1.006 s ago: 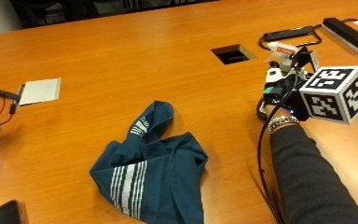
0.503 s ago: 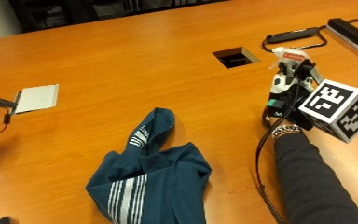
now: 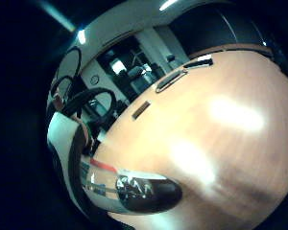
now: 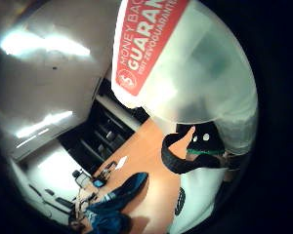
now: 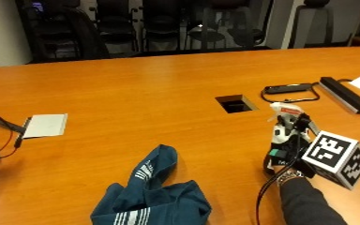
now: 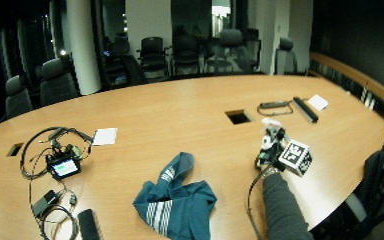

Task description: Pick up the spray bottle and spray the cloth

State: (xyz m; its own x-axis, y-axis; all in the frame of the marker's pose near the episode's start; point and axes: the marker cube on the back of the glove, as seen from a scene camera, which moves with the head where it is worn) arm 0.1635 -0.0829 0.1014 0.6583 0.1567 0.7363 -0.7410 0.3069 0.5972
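At the far left of the long wooden table [image 5: 136, 93] sit a tangle of cables and a small device with a lit screen [image 6: 64, 167], and just right of them a white pad [image 5: 45, 125] lies flat; all of this is well apart from the work; moving right, the blue cloth [image 5: 152, 197] with white stripes lies crumpled near the front edge, one end drawn up into a peak pointing toward the table's middle; bare wood lies between the cloth and the person's right hand [image 5: 286, 150], gloved in black, which is curled around the spray bottle [image 5: 285, 123] and holds it upright with the white nozzle head at the top; the bottle is near the table but I cannot tell whether its base touches the wood; the thumb-side palm view shows the bottle's body with its red label right against the palm and the cloth in the distance; I judge the bottle is in hand and the spraying not yet done; to do it well the hand should carry the bottle leftward over the bare wood, turn the nozzle toward the cloth and aim at its broad middle so the mist lands on fabric rather than tabletop; behind the hand are a rectangular cable hole [image 5: 236, 103], a black looped device [image 5: 290, 89] and a black bar [image 5: 345, 93], so the freest path runs left and forward; the front edge is near the cloth.
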